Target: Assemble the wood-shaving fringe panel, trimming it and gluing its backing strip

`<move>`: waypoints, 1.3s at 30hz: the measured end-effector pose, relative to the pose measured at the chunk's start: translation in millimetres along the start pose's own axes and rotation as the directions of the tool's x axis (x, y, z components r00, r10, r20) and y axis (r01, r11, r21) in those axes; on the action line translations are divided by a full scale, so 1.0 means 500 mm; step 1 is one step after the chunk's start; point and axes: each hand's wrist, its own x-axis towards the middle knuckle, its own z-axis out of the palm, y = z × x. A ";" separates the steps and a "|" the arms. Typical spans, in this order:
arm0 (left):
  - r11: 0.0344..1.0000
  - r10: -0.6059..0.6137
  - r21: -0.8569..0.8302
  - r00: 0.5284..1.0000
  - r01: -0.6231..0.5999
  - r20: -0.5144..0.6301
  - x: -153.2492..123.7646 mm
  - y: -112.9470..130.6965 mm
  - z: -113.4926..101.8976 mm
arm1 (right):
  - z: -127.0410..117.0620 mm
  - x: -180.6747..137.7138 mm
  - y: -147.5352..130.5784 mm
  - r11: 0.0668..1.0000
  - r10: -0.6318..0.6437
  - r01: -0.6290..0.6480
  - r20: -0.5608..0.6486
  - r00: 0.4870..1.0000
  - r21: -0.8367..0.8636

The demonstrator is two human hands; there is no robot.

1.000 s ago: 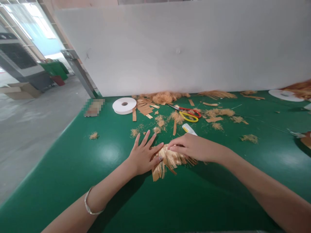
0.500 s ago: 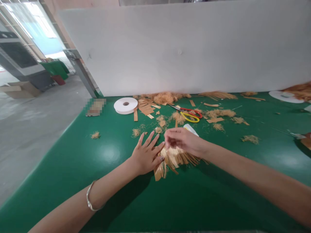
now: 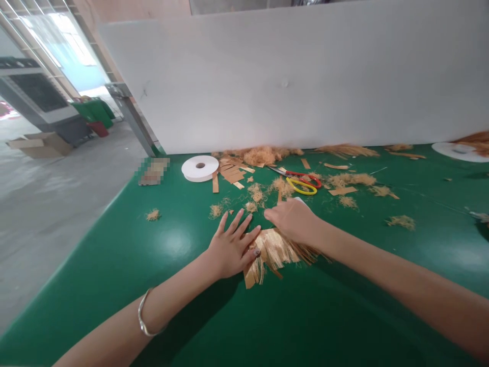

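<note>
My left hand [image 3: 231, 248] lies flat with fingers spread, its thumb and forefinger over the left end of a tan fringed strip [image 3: 277, 248]. The strip's frayed strands fan toward me across the table. My right hand [image 3: 292, 220] is closed, back upward, above the strip's far right part. Its fingertips are tucked underneath, so what they hold, if anything, is hidden. Just behind that hand a white object [image 3: 301, 200] shows only a small edge. Beyond it lie scissors [image 3: 301, 186] with one red and one yellow handle.
The green table [image 3: 171, 244] bears a white roll of tape [image 3: 199, 168], cut tan strips [image 3: 231, 172], a heap of tan fibre [image 3: 263, 154] and scattered tufts [image 3: 153, 215]. A white panel [image 3: 282, 81] stands along its back edge. Another white roll [image 3: 446, 151] lies far right.
My right hand has rolled over so its back faces up, and its fingers now curl under. More of the white object behind it is covered. My left hand stays in place.
</note>
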 end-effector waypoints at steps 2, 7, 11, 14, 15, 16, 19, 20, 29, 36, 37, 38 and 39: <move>1.000 0.001 -0.002 1.000 -0.001 0.000 -0.001 0.000 0.000 | -0.021 -0.001 0.021 0.929 -0.088 -0.034 0.308 0.947 0.369; 0.999 -0.025 -0.031 1.000 0.025 0.005 0.000 0.001 -0.002 | -0.025 -0.021 0.050 0.262 -0.644 -0.137 0.279 0.712 0.955; 0.998 -0.026 -0.055 0.998 0.028 0.052 0.001 0.000 -0.003 | -0.011 -0.040 0.017 0.269 -0.299 0.145 -0.060 0.952 0.952; 0.997 -0.034 -0.062 0.998 0.038 0.058 0.001 0.000 -0.003 | -0.007 -0.045 -0.014 0.792 -0.170 0.225 -0.149 0.974 0.567; 0.997 -0.036 -0.063 0.998 0.039 0.058 0.001 0.000 -0.002 | -0.003 -0.044 -0.020 0.890 -0.156 0.213 -0.171 0.973 0.403; 0.997 -0.039 -0.065 0.997 0.043 0.061 0.001 0.001 -0.002 | 0.001 -0.042 -0.023 0.948 -0.138 0.187 -0.196 0.971 0.257; 0.996 -0.048 -0.077 0.996 0.054 0.078 0.002 0.002 0.000 | 0.019 -0.032 -0.015 0.997 -0.074 0.066 -0.268 0.960 -0.039; 0.995 -0.049 -0.081 0.996 0.055 0.079 0.002 0.002 0.001 | 0.025 -0.028 -0.008 0.992 -0.052 0.014 -0.306 0.951 -0.125; 0.996 -0.042 -0.071 0.998 0.045 0.041 0.000 -0.001 0.004 | 0.044 0.036 0.023 0.976 0.207 -0.132 -0.549 0.810 0.175; 0.997 -0.049 -0.063 0.999 0.050 0.020 -0.001 0.000 0.005 | 0.003 0.007 0.000 0.245 -0.172 0.007 0.037 0.984 0.969; 0.997 -0.044 -0.060 0.999 0.044 0.012 -0.001 0.000 0.006 | -0.002 -0.002 -0.001 0.134 -0.241 -0.039 0.071 0.968 0.990; 0.998 -0.034 -0.059 0.999 0.034 0.008 -0.002 -0.001 0.006 | -0.007 -0.011 -0.002 0.057 -0.281 -0.079 0.092 0.955 0.995; 0.998 -0.026 -0.058 1.000 0.027 0.006 -0.002 -0.001 0.006 | -0.012 -0.020 -0.001 0.016 -0.303 -0.110 0.109 0.947 0.994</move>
